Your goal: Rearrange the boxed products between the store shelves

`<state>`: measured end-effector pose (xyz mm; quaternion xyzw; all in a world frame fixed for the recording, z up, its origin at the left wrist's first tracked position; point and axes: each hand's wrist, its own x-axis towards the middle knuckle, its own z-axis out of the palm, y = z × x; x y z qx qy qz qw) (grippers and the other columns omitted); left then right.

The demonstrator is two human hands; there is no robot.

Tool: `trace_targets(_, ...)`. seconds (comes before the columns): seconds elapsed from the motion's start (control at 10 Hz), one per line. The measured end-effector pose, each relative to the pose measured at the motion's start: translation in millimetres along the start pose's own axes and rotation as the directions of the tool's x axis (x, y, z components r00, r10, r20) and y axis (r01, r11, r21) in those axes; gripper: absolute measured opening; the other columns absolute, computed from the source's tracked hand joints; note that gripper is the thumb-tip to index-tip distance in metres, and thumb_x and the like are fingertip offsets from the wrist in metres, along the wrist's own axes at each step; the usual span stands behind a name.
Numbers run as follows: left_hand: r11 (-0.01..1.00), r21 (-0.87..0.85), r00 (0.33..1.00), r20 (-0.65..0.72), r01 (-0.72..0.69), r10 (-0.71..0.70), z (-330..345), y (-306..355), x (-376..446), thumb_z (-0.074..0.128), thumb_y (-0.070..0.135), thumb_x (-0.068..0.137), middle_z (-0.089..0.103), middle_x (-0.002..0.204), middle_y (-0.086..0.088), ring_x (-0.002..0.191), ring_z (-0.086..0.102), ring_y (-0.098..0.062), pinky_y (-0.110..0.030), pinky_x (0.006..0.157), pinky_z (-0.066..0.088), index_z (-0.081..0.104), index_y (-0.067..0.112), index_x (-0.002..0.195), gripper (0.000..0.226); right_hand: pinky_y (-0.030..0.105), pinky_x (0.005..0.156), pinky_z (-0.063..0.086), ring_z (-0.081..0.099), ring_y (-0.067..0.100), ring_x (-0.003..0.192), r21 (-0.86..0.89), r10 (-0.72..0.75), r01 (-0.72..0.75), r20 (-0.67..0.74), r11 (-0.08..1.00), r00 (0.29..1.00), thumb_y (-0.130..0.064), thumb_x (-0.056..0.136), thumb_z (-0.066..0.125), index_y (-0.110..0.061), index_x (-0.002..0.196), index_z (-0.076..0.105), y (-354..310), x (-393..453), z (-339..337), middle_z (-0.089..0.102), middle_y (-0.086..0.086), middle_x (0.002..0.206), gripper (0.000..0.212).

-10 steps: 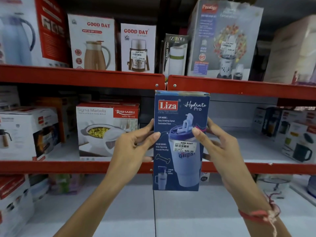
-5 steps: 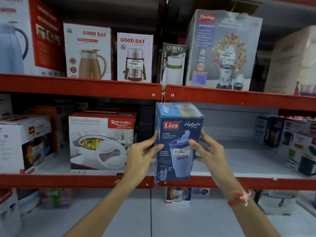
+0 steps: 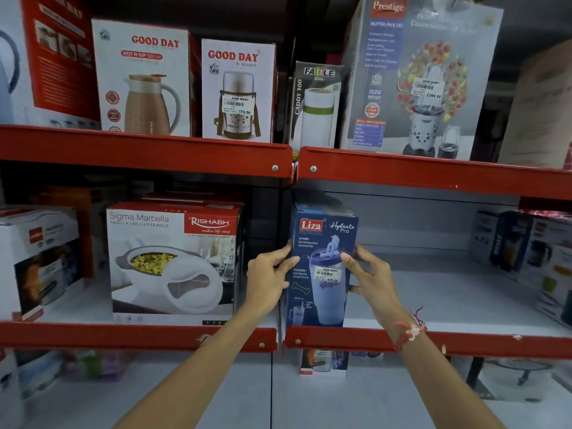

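Blue Liza box (image 3: 322,267) sits upright at centre frame, on the middle shelf (image 3: 464,308) of the right-hand bay, at its left end just beside the divider between bays. Its base is hidden behind the red front lip (image 3: 464,346), so can't tell if it's fully resting on the shelf surface. Left hand (image 3: 269,274) grasps the box's left edge, thumb on the front face, fingers wrapped round the side. Right hand (image 3: 371,277) grips the right edge, fingertip pressed on the front near the price sticker; red thread band (image 3: 408,331) on that wrist. Both forearms come up from the bottom of the frame. Left of centre, same level in the other bay, stands a Rishabh casserole box (image 3: 173,261), near the Liza box but apart, w/ a white box (image 3: 37,258) further left at the frame edge. Upper shelf, left to right: two Good Day boxes (image 3: 142,78) side by side, a Fable Caddy box (image 3: 315,106), then a big Prestige mixer box (image 3: 418,78) at upper right. Far right mid-frame, more boxes (image 3: 526,246) on the same shelf, well apart from the Liza box. Below centre, a small box (image 3: 323,363) shows on the lower shelf, blurred.
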<state>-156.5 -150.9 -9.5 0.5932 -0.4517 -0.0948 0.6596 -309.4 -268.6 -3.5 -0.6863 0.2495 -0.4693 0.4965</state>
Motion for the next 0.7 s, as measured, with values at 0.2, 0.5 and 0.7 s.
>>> trace_targets(0.2, 1.000, -0.020, 1.000, 0.001, 0.024, -0.024, 8, -7, 3, 0.060, 0.016, 0.090, 0.068, 0.114, -0.005, 0.101, 0.066, -0.018, -0.041, 0.074, 0.060, 0.053, 0.014, 0.131, 0.042, 0.053, 0.082, 0.059, 0.063, 0.030, 0.111, -0.033, 0.008, -0.009, -0.033, 0.999, 0.999, -0.027, 0.091, 0.061, -0.013, 0.133, 0.057, 10, 7, -1, 0.066, 0.012, 0.125, 0.045)
trace_targets(0.5, 1.000, 0.006, 0.999, 0.042, 0.030, -0.030, 8, -8, 6, 0.058, 0.014, 0.091, 0.065, 0.122, -0.008, 0.099, 0.061, -0.010, -0.027, 0.065, 0.058, 0.051, 0.014, 0.133, 0.042, 0.039, 0.071, 0.059, 0.061, 0.030, 0.116, -0.070, 0.017, -0.020, -0.051, 0.997, 0.999, -0.028, 0.093, 0.058, -0.017, 0.134, 0.055, 11, 6, -2, 0.064, 0.008, 0.126, 0.042)
trace_targets(0.7, 0.975, 0.220, 0.999, 0.025, -0.041, 0.037, 0, -4, -8, 0.058, 0.033, 0.090, 0.062, 0.130, -0.012, 0.113, 0.062, -0.021, -0.042, 0.097, 0.053, 0.038, 0.014, 0.141, 0.058, 0.032, 0.091, 0.048, 0.050, 0.028, 0.127, -0.411, -0.198, 0.068, -0.282, 0.909, 0.939, -0.033, 0.095, 0.056, -0.017, 0.147, 0.038, -2, -10, 8, 0.044, 0.012, 0.144, 0.058)
